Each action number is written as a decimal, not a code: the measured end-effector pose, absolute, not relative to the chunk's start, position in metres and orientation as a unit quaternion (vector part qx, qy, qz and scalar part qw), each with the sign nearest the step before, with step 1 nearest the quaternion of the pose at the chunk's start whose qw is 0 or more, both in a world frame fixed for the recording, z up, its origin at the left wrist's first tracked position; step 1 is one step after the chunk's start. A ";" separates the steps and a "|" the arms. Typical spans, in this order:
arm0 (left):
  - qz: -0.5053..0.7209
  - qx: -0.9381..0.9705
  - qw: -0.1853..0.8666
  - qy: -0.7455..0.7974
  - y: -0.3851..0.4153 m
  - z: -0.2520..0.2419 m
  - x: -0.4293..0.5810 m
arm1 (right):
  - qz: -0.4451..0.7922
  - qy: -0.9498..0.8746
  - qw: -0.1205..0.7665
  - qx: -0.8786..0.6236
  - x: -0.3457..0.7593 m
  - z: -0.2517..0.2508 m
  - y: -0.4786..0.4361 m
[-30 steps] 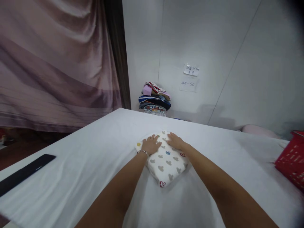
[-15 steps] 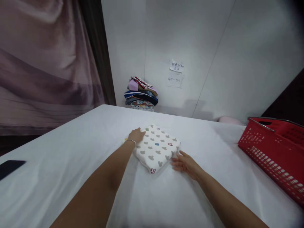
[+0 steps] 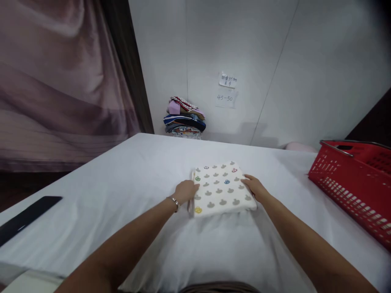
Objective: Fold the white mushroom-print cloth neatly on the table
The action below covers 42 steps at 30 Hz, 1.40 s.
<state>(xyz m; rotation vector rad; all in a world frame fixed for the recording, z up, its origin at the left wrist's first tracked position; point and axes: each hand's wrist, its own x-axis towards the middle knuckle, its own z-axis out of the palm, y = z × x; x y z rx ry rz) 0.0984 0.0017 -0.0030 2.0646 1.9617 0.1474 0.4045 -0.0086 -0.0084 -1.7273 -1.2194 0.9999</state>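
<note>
A folded white cloth (image 3: 220, 189) printed with grey, blue, red, green and yellow mushroom shapes lies in the middle of the white-covered table (image 3: 146, 162). My left hand (image 3: 185, 191), with a bracelet at its wrist, grips the cloth's left edge, thumb on top and fingers out of sight at the side. On the opposite edge, my right hand (image 3: 254, 186) holds the cloth in the same way, its lower fingers hidden.
A red plastic basket (image 3: 351, 191) with a metal handle stands at the table's right. A dark flat object (image 3: 29, 217) lies at the left. Behind the far edge rises a stack of folded clothes (image 3: 185, 118), near paper notes (image 3: 226, 98) on the wall.
The folded cloth has turned from a diamond position to nearly square-on and shifted right. My right hand, earlier apart with fingers spread, now grips its right edge.
</note>
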 end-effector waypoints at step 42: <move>0.353 0.601 0.300 0.651 0.023 -0.040 0.094 | 0.149 -0.814 0.211 -0.520 0.244 -0.021 0.086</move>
